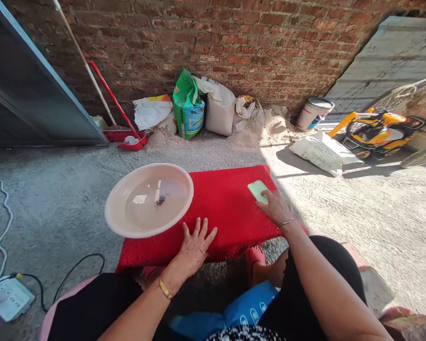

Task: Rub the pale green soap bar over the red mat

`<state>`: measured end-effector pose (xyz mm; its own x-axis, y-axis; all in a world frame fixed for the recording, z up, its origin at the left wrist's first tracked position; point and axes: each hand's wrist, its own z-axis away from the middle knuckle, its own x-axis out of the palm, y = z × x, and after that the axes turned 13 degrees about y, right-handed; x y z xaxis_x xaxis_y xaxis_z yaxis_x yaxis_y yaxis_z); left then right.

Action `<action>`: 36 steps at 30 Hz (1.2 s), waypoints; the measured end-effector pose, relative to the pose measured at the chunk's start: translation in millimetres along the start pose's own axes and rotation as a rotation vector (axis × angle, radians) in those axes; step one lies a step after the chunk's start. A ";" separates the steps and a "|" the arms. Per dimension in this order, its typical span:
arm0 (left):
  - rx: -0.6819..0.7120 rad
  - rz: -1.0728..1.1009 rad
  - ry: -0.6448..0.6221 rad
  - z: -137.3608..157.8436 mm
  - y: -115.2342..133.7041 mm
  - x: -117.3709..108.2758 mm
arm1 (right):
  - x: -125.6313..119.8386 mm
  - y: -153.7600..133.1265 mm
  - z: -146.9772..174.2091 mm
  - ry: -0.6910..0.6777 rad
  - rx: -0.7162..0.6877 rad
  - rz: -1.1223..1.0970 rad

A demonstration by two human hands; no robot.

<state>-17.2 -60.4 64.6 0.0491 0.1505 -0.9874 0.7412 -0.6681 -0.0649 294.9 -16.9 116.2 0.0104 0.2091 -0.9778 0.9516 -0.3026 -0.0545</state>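
A red, plush-looking cloth (pixel 220 201) covers a low surface in front of my knees. My left hand (pixel 195 246) rests on its near edge, palm down with fingers spread, holding nothing. Toward the cloth's right side, my right hand (pixel 277 207) grips the lower end of a flat, pale green phone (pixel 257 190), with the thumb over its face. A wide pale pink basin (pixel 115 215) stands on the left part of the cloth, just beyond my left hand. It holds clear water, with a small dark clump (pixel 161 201) in it.
Sacks, including a green one (pixel 188 106), lean on the brick wall behind. A red dustpan (pixel 133 142) stands left of them. A bucket (pixel 314 114), a white sack (pixel 326 152) and a yellow-black ride-on toy (pixel 379 132) are right. A power strip (pixel 10 296) lies near left.
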 end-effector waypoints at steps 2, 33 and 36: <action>-0.001 0.003 0.002 0.1 -1.5 1.8 | 6.3 -31.7 6.8 0.023 -0.142 -0.104; 0.001 0.024 0.034 0.9 0.3 14.8 | 20.8 -42.4 -10.1 -0.031 -0.048 -0.122; -0.001 0.023 0.015 0.2 1.6 12.3 | 8.0 -5.9 -21.4 -0.004 0.182 0.012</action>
<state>-15.5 -59.8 52.3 0.0765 0.1461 -0.9863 0.7402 -0.6711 -0.0419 295.9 6.4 113.0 0.0197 0.2009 -0.9794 0.8799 -0.4686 -0.0784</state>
